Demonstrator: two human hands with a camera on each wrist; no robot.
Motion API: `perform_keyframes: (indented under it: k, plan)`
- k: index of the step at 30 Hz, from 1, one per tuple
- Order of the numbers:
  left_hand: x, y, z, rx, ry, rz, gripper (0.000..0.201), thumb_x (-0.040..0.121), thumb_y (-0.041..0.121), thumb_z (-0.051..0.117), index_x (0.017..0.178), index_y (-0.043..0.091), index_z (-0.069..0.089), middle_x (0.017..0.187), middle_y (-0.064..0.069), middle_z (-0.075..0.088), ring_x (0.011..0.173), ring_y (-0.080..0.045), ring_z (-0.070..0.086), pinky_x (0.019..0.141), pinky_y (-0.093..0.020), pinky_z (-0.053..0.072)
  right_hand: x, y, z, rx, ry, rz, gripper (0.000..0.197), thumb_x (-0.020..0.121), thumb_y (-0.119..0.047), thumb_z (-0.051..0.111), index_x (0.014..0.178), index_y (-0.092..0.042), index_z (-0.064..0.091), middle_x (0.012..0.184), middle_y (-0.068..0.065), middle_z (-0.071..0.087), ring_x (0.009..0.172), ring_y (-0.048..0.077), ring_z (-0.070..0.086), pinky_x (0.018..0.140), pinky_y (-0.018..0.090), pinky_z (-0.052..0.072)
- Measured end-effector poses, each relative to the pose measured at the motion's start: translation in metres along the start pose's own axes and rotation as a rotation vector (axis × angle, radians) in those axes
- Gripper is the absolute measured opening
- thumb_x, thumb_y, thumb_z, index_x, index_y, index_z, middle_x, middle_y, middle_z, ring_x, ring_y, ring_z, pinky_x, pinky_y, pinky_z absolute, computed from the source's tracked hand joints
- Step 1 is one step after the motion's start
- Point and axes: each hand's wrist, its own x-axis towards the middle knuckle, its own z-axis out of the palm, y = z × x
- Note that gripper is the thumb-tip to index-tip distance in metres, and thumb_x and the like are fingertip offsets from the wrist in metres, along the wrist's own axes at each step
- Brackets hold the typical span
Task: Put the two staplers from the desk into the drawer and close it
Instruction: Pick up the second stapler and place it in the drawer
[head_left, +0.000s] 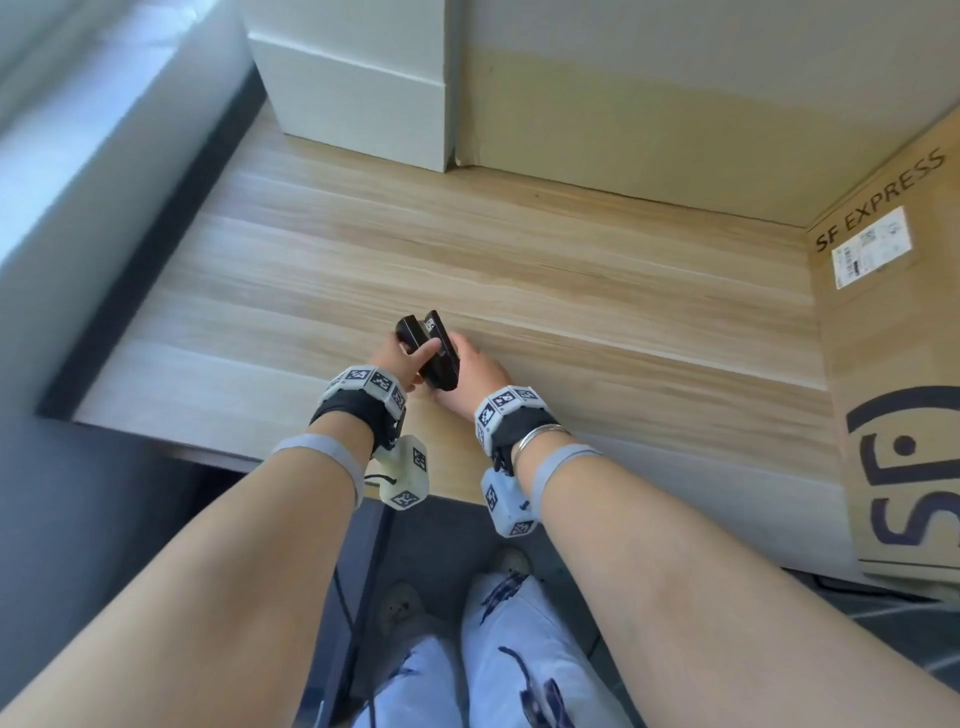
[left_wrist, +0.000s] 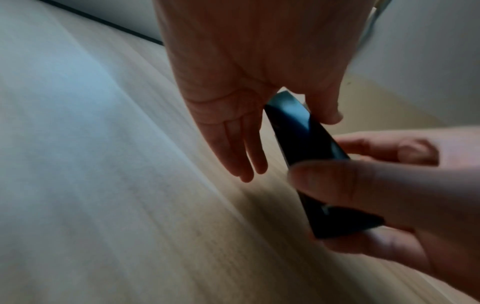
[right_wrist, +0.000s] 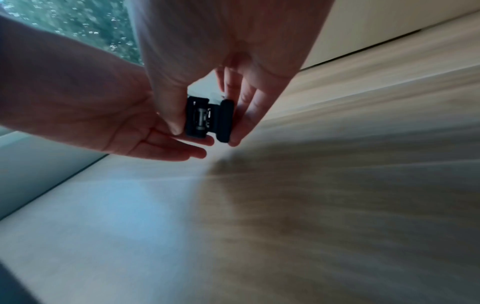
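Black plastic stapler (head_left: 435, 353) (left_wrist: 309, 142) (right_wrist: 207, 119), near the front middle of the pale wood-grain bench (head_left: 571, 270) and gripped from both sides. Shows in the head view as two dark bars side by side, the longer one with a small white label. Perhaps both staplers pressed together, perhaps one sprung open; too blurred to settle. Seems lifted just clear of the bench in the right wrist view, with a soft shadow below it.

Right hand (head_left: 475, 374) (right_wrist: 221, 51) pinching it end-on, thumb on one flank and fingers on the other. Left hand (head_left: 395, 358) (left_wrist: 233, 82) holding the far end, thumb laid across the top, straight fingers (right_wrist: 166, 148) cupped beneath.

Checker-marked bands (head_left: 363, 382) strapped round both wrists, and a thin silver bangle (head_left: 540, 434) on the right one.

Further out: a tall white block (head_left: 353, 93) standing at the bench's back left, and a brown cardboard box (head_left: 893, 364) printed "SF EXPRESS" along the right edge, well apart from the hands.
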Motion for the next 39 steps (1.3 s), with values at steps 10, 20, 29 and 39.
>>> perform_keyframes:
  k: [10, 20, 29, 39]
  plan:
    - [-0.018, -0.05, -0.065, 0.012, 0.193, 0.028, 0.058, 0.083, 0.023, 0.067, 0.129, 0.003, 0.039, 0.126, -0.019, 0.058, 0.115, -0.035, 0.059, 0.093, -0.041, 0.047, -0.009, -0.037, 0.054, -0.087, -0.193, -0.12, 0.089, 0.082, -0.024, 0.072, 0.151, -0.019, 0.016, 0.139, 0.007, 0.052, 0.124, 0.026, 0.053, 0.101, 0.033, 0.04]
    - [-0.052, -0.14, -0.15, 0.16, 0.269, -0.034, 0.06, 0.079, 0.026, 0.068, 0.13, 0.016, 0.038, 0.119, -0.014, 0.063, 0.109, -0.034, 0.061, 0.091, -0.036, 0.046, 0.006, -0.029, 0.091, -0.433, -0.029, -0.008, 0.061, 0.095, -0.035, 0.046, 0.15, -0.029, 0.02, 0.161, -0.007, 0.01, 0.149, 0.026, 0.005, 0.119, 0.047, 0.008]
    - [-0.062, -0.232, -0.155, 0.054, 0.256, -0.084, 0.05, 0.076, 0.024, 0.069, 0.119, 0.026, 0.044, 0.103, -0.001, 0.058, 0.096, -0.026, 0.059, 0.091, -0.035, 0.046, 0.004, -0.024, 0.14, -0.438, 0.197, 0.064, 0.061, 0.096, -0.034, 0.035, 0.151, -0.035, 0.01, 0.162, -0.012, 0.001, 0.15, 0.024, -0.003, 0.118, 0.051, -0.001]
    - [-0.034, -0.313, -0.109, 0.295, 0.118, -0.411, 0.039, 0.08, 0.021, 0.066, 0.116, 0.005, 0.06, 0.117, -0.02, 0.066, 0.111, -0.035, 0.061, 0.092, -0.034, 0.045, 0.008, -0.016, 0.161, -0.493, 0.404, 0.043, 0.063, 0.091, -0.033, 0.035, 0.15, -0.034, 0.015, 0.161, -0.011, 0.012, 0.15, 0.024, 0.007, 0.119, 0.051, 0.004]
